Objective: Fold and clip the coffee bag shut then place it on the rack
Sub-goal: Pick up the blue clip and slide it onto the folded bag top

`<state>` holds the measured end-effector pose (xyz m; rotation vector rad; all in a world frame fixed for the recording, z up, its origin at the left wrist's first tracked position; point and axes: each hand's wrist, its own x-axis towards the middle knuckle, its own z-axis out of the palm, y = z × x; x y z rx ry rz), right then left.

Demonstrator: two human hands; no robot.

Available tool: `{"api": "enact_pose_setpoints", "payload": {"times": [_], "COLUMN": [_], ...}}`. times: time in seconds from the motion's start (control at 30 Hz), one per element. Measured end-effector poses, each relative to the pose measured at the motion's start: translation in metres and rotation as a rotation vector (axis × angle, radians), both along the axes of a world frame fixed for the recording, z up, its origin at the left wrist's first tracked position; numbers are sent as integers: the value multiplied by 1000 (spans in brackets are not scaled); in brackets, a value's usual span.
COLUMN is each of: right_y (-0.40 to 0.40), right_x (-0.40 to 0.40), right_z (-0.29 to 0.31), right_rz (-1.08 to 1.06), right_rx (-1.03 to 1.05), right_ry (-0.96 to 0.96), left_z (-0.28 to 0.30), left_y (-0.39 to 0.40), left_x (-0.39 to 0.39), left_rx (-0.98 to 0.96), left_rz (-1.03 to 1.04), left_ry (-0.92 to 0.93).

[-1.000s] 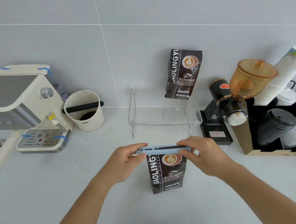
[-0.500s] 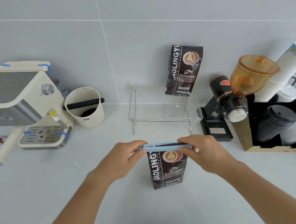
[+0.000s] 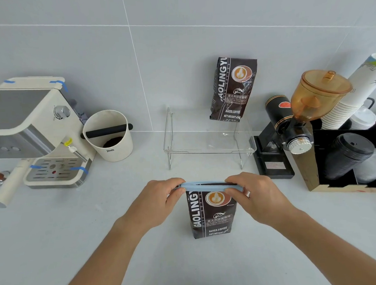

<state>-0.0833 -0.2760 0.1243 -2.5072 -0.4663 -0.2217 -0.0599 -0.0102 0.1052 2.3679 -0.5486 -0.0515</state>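
A dark brown coffee bag [image 3: 211, 215] stands upright on the white counter in front of me. A long light-blue clip [image 3: 206, 184] lies across its folded top. My left hand [image 3: 161, 199] pinches the clip's left end, and my right hand [image 3: 254, 193] pinches its right end. Behind the bag stands a clear acrylic rack [image 3: 209, 151]. A second, identical coffee bag [image 3: 232, 88] stands on the rack's back right part, leaning against the wall.
A cream espresso machine [image 3: 32, 133] and a white knock box [image 3: 108, 135] stand at the left. A black grinder with an amber hopper [image 3: 301, 114], stacked paper cups [image 3: 354, 94] and a box of black lids [image 3: 349, 155] fill the right side.
Both hands stay on the clip's ends at the top of the bag. The view has shifted slightly; the bag stays in place.
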Motion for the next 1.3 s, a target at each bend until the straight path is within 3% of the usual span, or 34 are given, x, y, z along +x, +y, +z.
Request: {"api": "enact_pose_setpoints", "payload": {"times": [0.53, 0.87, 1.0, 1.17, 1.3], "right_y": [-6, -4, -8, -16, -23], "right_x": [5, 5, 8, 12, 18], "right_z": [5, 4, 1, -11, -26], "right_rz": [96, 124, 97, -39, -25], "right_rx": [-15, -49, 20, 185, 277], "right_ry": [5, -40, 33, 283, 451], "left_z": [-3, -7, -10, -22, -33], "left_y": [-8, -7, -6, -6, -9], "left_x": [-2, -4, -4, -3, -3], "left_rx": [-33, -103, -218, -554, -591], "left_rz": [48, -1, 45, 118, 132], "left_ry": [0, -100, 54, 394, 506]}}
